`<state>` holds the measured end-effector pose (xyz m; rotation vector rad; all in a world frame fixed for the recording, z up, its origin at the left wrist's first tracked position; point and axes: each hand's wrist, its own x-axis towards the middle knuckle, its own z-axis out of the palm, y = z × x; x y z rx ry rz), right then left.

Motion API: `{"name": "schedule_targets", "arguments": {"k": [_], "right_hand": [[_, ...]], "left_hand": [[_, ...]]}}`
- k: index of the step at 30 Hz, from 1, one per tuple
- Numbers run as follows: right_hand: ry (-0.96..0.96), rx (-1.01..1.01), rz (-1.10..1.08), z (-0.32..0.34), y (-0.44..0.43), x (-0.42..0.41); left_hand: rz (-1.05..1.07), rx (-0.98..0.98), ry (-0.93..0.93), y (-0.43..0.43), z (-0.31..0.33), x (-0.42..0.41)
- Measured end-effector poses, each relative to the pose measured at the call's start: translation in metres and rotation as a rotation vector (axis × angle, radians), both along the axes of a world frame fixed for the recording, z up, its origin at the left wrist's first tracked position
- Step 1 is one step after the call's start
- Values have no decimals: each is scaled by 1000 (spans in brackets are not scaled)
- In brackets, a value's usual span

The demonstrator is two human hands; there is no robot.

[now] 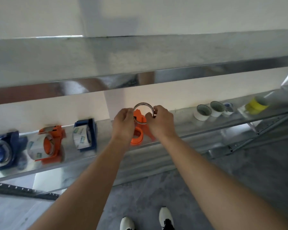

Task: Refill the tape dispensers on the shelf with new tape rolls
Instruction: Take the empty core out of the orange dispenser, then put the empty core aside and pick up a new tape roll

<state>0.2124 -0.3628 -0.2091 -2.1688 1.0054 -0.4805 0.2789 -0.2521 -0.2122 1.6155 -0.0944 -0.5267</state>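
You are gripping a bare ring (143,113) with left hand (123,125) and right hand (160,121), lifting it clear of the orange dispenser (137,136) at the shelf (198,128) front edge, apparently making room for fresh tape.

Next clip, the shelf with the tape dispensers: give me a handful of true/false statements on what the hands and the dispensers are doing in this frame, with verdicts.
1. Both hands hold a thin, nearly empty ring. True: the left hand and right hand grip the ring from either side.
2. The orange dispenser in front of the hands carries a full roll. False: the orange dispenser shows a bare orange hub.
3. Three dispensers to the left hold tape. True: the blue dispenser, the loaded orange one and the far-left blue one.
4. The yellow roll sits at the left end of the shelf. False: the yellow roll is far right.
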Motion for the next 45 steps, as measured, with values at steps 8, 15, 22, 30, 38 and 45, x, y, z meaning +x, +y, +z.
{"name": "schedule_targets", "arguments": {"k": [8, 15, 22, 30, 38, 45], "right_hand": [[-73, -84, -57, 44, 1, -15], [-122, -97, -100, 67, -8, -36], [-160, -66, -132, 77, -30, -67], [-180, -33, -109, 80, -74, -112], [-191, 24, -77, 79, -131, -169], [-209, 53, -52, 83, -192, -212]], "left_hand": [[-79, -81, -84, -4, 32, -1], [-116, -153, -100, -19, 45, -15], [-149, -166, -89, -44, 54, -40], [-121, -179, -84, -85, 63, -85], [-82, -160, -84, -140, 67, -144], [-48, -176, -58, -196, 80, -188]]}}
